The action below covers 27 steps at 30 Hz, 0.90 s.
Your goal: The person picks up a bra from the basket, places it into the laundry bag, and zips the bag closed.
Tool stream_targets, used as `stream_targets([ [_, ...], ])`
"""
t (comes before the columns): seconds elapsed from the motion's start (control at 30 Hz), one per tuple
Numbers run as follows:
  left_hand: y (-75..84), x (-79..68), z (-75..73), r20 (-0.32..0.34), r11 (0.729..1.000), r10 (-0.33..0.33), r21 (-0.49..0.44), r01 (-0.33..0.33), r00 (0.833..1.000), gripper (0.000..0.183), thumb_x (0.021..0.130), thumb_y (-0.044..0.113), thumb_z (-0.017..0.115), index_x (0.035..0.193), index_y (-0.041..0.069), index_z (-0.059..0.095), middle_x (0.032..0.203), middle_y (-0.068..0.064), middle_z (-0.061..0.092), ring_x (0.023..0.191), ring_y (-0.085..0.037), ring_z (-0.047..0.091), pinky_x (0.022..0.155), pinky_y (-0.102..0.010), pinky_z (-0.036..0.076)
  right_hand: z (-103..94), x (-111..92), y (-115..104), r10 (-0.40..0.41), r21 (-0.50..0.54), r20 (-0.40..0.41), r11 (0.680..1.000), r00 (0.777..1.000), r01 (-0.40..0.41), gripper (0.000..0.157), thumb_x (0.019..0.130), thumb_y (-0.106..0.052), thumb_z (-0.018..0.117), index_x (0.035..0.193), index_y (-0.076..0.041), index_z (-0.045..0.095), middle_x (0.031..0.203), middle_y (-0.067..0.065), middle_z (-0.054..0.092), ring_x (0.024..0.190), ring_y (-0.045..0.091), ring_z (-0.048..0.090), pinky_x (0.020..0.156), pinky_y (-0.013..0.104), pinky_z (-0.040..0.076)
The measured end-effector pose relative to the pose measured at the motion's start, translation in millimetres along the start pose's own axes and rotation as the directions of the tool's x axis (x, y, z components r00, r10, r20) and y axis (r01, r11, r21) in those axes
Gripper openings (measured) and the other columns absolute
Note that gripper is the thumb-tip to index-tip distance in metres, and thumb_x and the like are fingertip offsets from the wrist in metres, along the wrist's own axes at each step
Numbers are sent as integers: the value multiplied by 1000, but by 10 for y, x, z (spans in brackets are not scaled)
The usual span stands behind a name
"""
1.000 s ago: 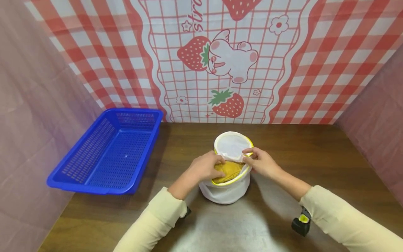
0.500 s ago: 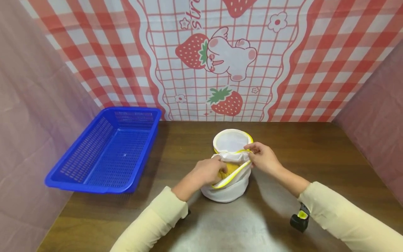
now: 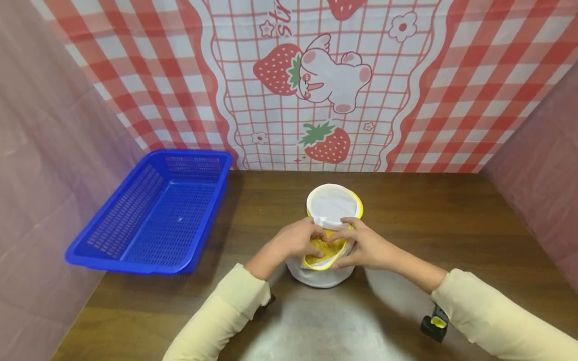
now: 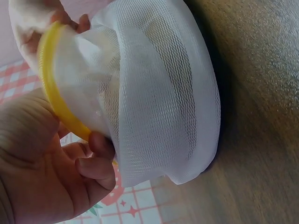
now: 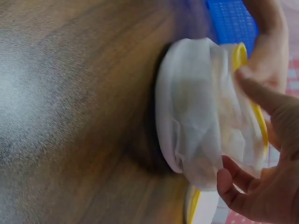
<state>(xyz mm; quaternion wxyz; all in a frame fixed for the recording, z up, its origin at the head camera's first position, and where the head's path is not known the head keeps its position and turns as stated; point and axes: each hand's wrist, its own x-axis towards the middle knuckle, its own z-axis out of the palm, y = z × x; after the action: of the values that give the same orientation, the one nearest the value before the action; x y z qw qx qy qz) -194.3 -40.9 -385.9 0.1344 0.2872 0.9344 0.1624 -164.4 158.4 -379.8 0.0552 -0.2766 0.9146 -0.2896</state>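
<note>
A round white mesh laundry bag (image 3: pixel 318 279) with yellow trim stands upright on the table, its round lid (image 3: pixel 333 201) folded back behind the opening. Inside lies a yellow knit-looking cloth (image 3: pixel 328 246). My left hand (image 3: pixel 292 240) holds the left side of the rim; in the left wrist view its curled fingers meet the yellow edge (image 4: pixel 50 88) of the mesh. From the right, my right hand (image 3: pixel 374 248) grips the rim, thumb at the front edge and fingers reaching over the opening. The right wrist view shows that hand's thumb (image 5: pixel 259 93) along the yellow trim.
A blue perforated plastic basket (image 3: pixel 149 268) stands to the left on the brown wooden table (image 3: pixel 451 225). A red-and-white strawberry cloth (image 3: pixel 316 155) hangs behind it. Pinkish curtains (image 3: pixel 49 165) flank both sides.
My right hand has moved left from the rim's back right to its front right, fingers now over the opening. The left hand has drawn back slightly out of the bag; the opening looks rounder.
</note>
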Motion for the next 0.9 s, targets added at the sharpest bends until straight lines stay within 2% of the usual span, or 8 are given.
stream_targets([
  [0.07, 4, 9, -3, 0, 1000, -5, -13, 5, 1000, 31, 74, 31, 77, 103, 22, 70, 99, 2, 55, 86, -9, 50, 74, -24, 43, 20, -14, -12, -61, -51, 31, 997, 998, 63, 41, 63, -33, 85, 100, -19, 72, 130, 30, 44, 110, 39, 54, 87, 47, 47],
  [0.17, 17, 18, -8, -4, 1000, -13, -20, 13, 1000, 30, 74, 29, 77, 102, 22, 70, 99, 1, 55, 85, -9, 50, 74, -24, 43, 33, -25, -16, -101, -110, 44, 988, 994, 105, 25, 68, -27, 82, 91, -20, 74, 125, 25, 50, 100, 31, 60, 82, 40, 49],
  [0.27, 32, 23, -11, -12, 1000, -18, -7, 18, 1000, 27, 75, 26, 76, 101, 21, 70, 97, 1, 54, 82, -9, 49, 70, -23, 42, 41, -21, -13, -129, -145, 4, 981, 992, 128, 13, 73, -21, 79, 85, -19, 74, 118, 21, 56, 102, 30, 60, 81, 38, 49],
  [0.33, 42, 28, -12, -18, 1000, -15, 11, 15, 1000, 25, 75, 24, 75, 99, 21, 71, 94, 2, 54, 79, -9, 49, 67, -23, 41, 45, -17, -11, -135, -137, -24, 982, 991, 131, 8, 76, -18, 77, 83, -17, 73, 114, 18, 58, 97, 28, 61, 79, 36, 50],
  [0.37, 44, 32, -10, -19, 1000, -12, 22, 13, 1000, 23, 76, 22, 74, 99, 21, 71, 93, 2, 54, 78, -9, 49, 65, -23, 41, 43, -15, -12, -139, -131, -39, 983, 990, 133, 7, 76, -17, 77, 83, -16, 73, 113, 17, 58, 99, 29, 60, 79, 37, 50],
  [0.67, 20, 46, 16, -9, 997, -22, 77, 23, 1000, 21, 78, 8, 66, 91, 23, 72, 90, 4, 51, 75, -10, 47, 61, -23, 39, -68, 11, -50, -99, 21, -104, 995, 990, 102, 12, 79, -15, 74, 89, -8, 73, 110, 16, 56, 81, 16, 56, 67, 26, 47],
  [0.9, -88, 23, 39, -45, 998, 49, 52, -47, 998, 17, 78, 11, 67, 92, 21, 72, 99, 2, 57, 82, -11, 53, 66, -24, 43, -126, -17, -34, -9, 106, -104, 994, 995, 20, 13, 79, -12, 73, 91, -6, 73, 113, 15, 55, 86, 18, 55, 68, 23, 47],
])
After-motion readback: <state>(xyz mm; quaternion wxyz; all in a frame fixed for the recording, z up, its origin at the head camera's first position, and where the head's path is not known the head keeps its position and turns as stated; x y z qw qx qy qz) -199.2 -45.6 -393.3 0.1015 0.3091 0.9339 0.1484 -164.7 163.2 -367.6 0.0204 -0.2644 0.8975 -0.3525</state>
